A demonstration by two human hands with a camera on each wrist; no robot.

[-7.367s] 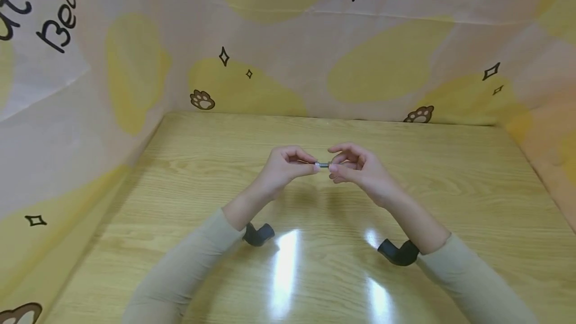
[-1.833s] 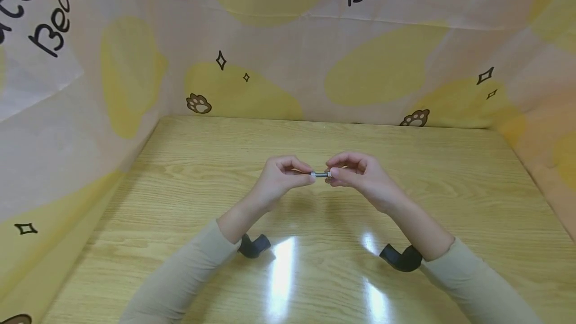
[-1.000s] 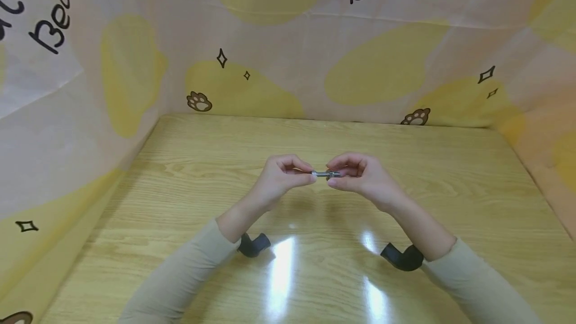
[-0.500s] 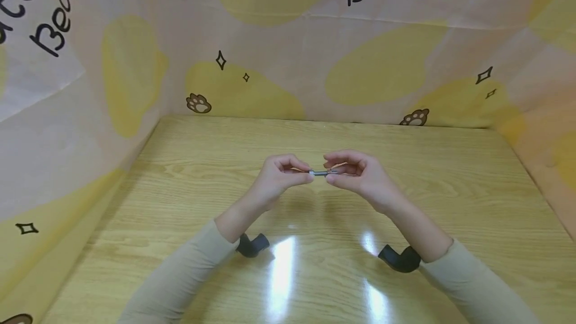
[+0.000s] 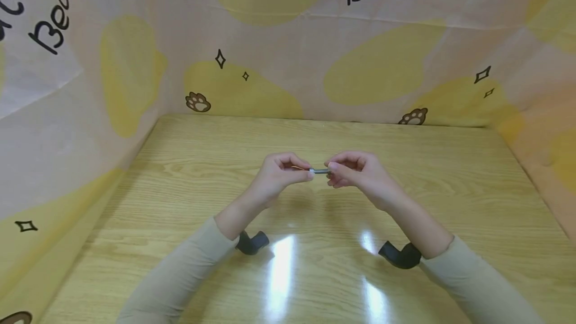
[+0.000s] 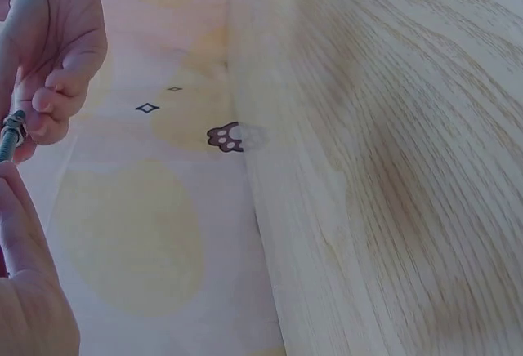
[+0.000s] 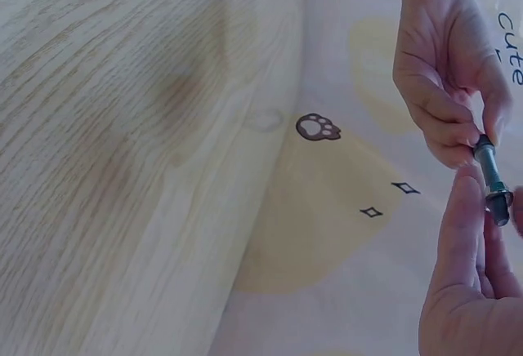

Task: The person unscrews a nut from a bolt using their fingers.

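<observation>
Left hand [image 5: 280,174] pinching a bolt [image 5: 321,171] by its left end — right hand [image 5: 362,175] pinching the nut [image 7: 498,197], tabletop [image 5: 324,279] below.

Shiny metal bolt [image 5: 320,171], glossy wood-grain tabletop [image 5: 202,164], matt cloth sleeves [image 5: 180,271], creased cloth backdrop [image 5: 288,49]

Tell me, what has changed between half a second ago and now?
On the right hand, the thumb has risen from below the bolt to across it, hiding the end that showed. The left hand still pinches the bolt's other end.
</observation>
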